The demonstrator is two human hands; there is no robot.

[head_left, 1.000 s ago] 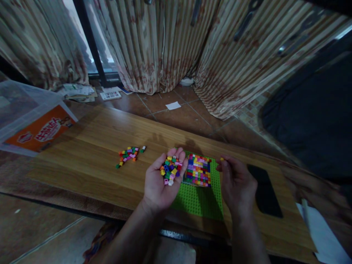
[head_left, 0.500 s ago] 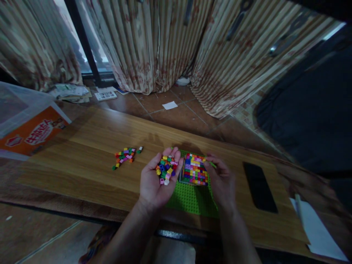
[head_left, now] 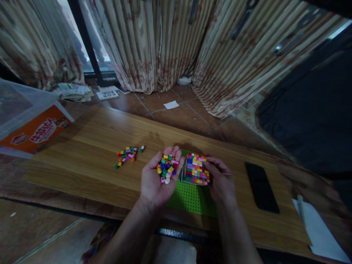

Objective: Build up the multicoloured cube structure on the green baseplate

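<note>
My left hand [head_left: 156, 183] lies palm up, cupped under a heap of small toy bricks [head_left: 168, 169] in many colours. Just right of its fingertips, a block built from coloured toy bricks [head_left: 196, 170] rests on a green studded baseplate [head_left: 189, 200]. My right hand [head_left: 222, 178] is at the block's upper right edge, thumb and index finger closed together. A yellow toy brick [head_left: 205, 160] shows at those fingertips; whether it touches the block I cannot tell. The other right fingers curl, partly hidden.
Loose toy bricks [head_left: 127, 154] lie left on the wooden table [head_left: 90, 157]. A clear plastic box with an orange label [head_left: 41, 132] stands at the far left. To the right are a black phone [head_left: 261, 187] and white paper [head_left: 321, 231] with a pen-like stick.
My right fingers have drawn closer together at the block's upper right edge. My left hand still holds its heap of bricks. The whole view has shifted slightly.
</note>
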